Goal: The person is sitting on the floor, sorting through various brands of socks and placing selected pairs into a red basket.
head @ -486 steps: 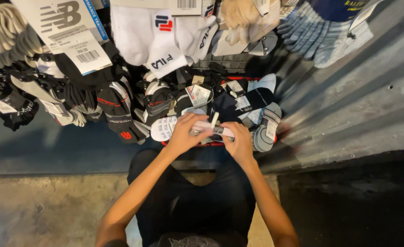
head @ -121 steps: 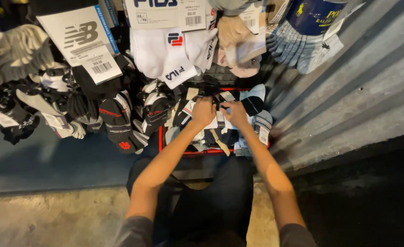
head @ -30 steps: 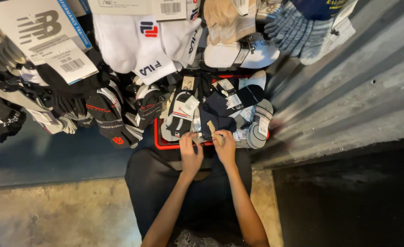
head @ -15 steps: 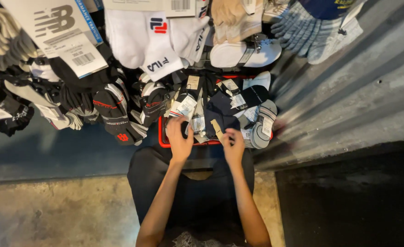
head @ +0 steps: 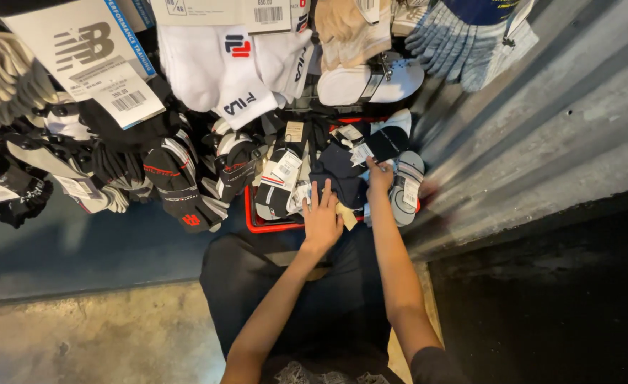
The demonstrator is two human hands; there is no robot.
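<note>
A red crate (head: 271, 226) full of tagged sock pairs sits in front of my knees. My left hand (head: 322, 217) lies flat with fingers spread on a dark navy sock bundle (head: 339, 178) at the crate's near edge, a pale card tag just under its fingers. My right hand (head: 380, 175) reaches further in, fingertips pinching a dark sock with a white tag (head: 378, 146). A grey low-cut sock pair (head: 406, 188) lies just right of that hand.
Many sock packs hang above: white sport socks (head: 228, 64), black socks with red trim (head: 179, 185), grey striped ones (head: 463, 43), beige ones (head: 346, 28). A corrugated metal wall (head: 541, 142) runs along the right. Concrete floor (head: 93, 334) lies at lower left.
My left hand has dropped from the tagged socks onto the navy bundle and flattened. My right hand has moved up and deeper into the crate, onto the dark tagged sock.
</note>
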